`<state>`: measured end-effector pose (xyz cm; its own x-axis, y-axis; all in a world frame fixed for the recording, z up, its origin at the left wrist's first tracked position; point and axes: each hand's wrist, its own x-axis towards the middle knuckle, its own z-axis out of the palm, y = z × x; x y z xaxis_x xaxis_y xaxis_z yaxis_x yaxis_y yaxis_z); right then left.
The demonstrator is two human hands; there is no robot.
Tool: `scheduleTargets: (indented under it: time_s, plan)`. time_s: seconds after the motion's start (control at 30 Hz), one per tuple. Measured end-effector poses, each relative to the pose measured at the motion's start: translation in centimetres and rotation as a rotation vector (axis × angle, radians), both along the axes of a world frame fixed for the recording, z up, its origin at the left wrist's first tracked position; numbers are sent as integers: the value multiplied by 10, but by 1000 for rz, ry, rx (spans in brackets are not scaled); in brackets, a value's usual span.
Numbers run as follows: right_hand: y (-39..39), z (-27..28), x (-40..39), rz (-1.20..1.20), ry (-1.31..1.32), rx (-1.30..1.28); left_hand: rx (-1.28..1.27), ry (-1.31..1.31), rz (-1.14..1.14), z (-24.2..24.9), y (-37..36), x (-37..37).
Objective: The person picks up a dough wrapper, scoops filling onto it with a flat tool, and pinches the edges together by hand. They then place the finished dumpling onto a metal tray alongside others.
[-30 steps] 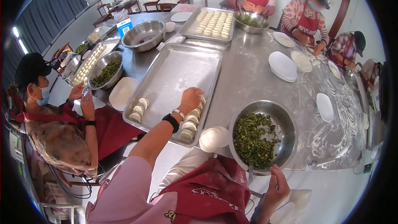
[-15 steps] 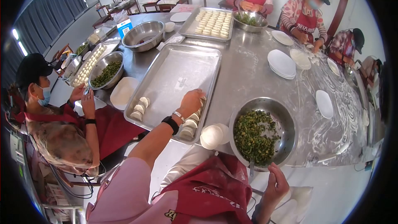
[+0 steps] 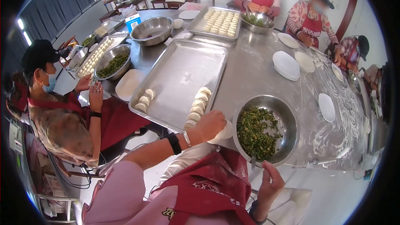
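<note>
My left hand (image 3: 209, 126) reaches across to the round dough wrappers (image 3: 227, 132) beside the tray, palm down. Its fingers are bunched together, and what they pinch, if anything, is hidden. A row of folded dumplings (image 3: 198, 106) runs along the right side of the metal tray (image 3: 177, 75); a few more dumplings (image 3: 145, 99) sit at its left side. My right hand (image 3: 270, 183) hovers at the near rim of the steel bowl (image 3: 289, 131), fingers loosely bent and apart, holding nothing visible. Chopped green filling (image 3: 258, 133) and a spoon handle (image 3: 253, 161) are in that bowl.
A co-worker (image 3: 62, 112) sits at my left near another bowl of filling (image 3: 112, 64). Other people stand across the table. A full dumpling tray (image 3: 218, 23), an empty-looking steel bowl (image 3: 152, 33), stacked white plates (image 3: 286, 64) and floury streaks (image 3: 329, 112) occupy the table.
My left hand has left the dumpling row in the tray and moved right and toward me, onto the wrappers. The right hand has shifted slightly left, its fingers a little more apart.
</note>
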<state>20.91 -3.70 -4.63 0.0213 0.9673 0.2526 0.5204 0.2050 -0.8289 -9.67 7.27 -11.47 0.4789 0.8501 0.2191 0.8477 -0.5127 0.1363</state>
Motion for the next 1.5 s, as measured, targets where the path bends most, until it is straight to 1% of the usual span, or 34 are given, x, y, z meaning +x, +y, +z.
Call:
scheduleTargets:
  time_s: [0.03, 0.07, 0.2, 0.33, 0.43, 0.53, 0.63, 0.67, 0.7, 0.73, 0.77, 0.87, 0.9, 1.0, 1.03, 1.13, 1.2, 1.3, 1.4, 1.43, 1.5]
  plan:
    - [2, 3, -4, 50, -62, 44, 65, 66, 11, -8, -5, 7]
    - [3, 6, -6, 98, -125, 88, 55, 85, 40, -13, -6, 10]
    - [15, -5, -11, 298, -194, 198, -3, 139, 99, -6, -7, 17]
    - [22, -15, -18, 355, -206, 258, 0, 127, 88, 0, -9, 14]
    - [26, -14, -24, 295, -196, 269, -17, 2, 107, 8, -16, 13]
    - [32, -19, -18, 254, -230, 277, 33, -193, 155, 10, -26, 13]
    - [39, -19, -10, 157, -222, 279, 33, -357, 238, 17, -35, 12]
    - [40, -17, -5, 109, -221, 237, 51, -510, 202, 26, -39, 13]
    - [42, -15, -3, 62, -217, 197, 49, -560, 177, 40, -42, 12]
    - [44, -14, -2, 18, -209, 159, 70, -725, 147, 46, -45, 13]
    - [47, -13, 1, -37, -193, 152, -29, -895, 173, 46, -49, 13]
    - [61, -20, 12, -235, 130, -18, -363, -1420, 317, 40, -60, 16]
    - [68, -18, 13, -274, 245, -14, -482, -1595, 379, 39, -62, 17]
    - [108, -26, 22, -371, 334, 66, -664, -1904, 411, 52, -61, 47]
    - [120, -33, 24, -359, 314, 70, -739, -1979, 354, 44, -61, 50]
    - [150, -57, 29, -313, 226, 81, -938, -2133, 248, 31, -58, 56]
    - [161, -61, 25, -272, 132, 88, -925, -2139, 248, 28, -59, 60]
    - [161, -48, 8, -169, 276, -92, -889, -2175, 295, 28, -58, 67]
    - [160, -59, -4, -81, 420, -157, -885, -2184, 338, 27, -56, 70]
    - [158, -56, -9, -105, 452, -195, -892, -2181, 348, 26, -57, 70]
    - [159, -55, -11, -135, 598, -271, -902, -2190, 359, 25, -57, 71]
